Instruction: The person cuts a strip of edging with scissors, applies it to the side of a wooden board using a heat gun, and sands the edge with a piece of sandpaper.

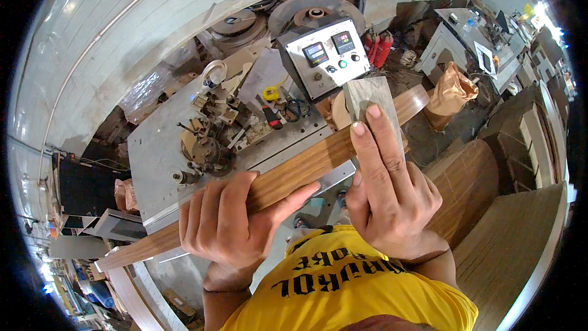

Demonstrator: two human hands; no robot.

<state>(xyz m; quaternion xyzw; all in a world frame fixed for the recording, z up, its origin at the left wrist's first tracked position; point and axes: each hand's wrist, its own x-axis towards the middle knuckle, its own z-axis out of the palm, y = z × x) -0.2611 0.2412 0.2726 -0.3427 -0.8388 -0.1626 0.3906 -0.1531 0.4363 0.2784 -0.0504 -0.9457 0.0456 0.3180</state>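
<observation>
A long wooden strip (306, 165) with a brown grain face runs from lower left to upper right across the front of a grey metal machine table (153, 153). My left hand (229, 224) is closed around the strip near its middle, thumb stretched along it. My right hand (389, 187) presses a small grey rectangular pad (367, 95) flat against the strip's upper right part, two fingers extended over it.
The machine table carries a roller mechanism (205, 150), small tools and a grey control box (324, 55) with two displays and buttons. Stacked wooden panels (508, 227) lie at right. A brown paper bag (450, 92) and red cylinders (380, 49) stand beyond.
</observation>
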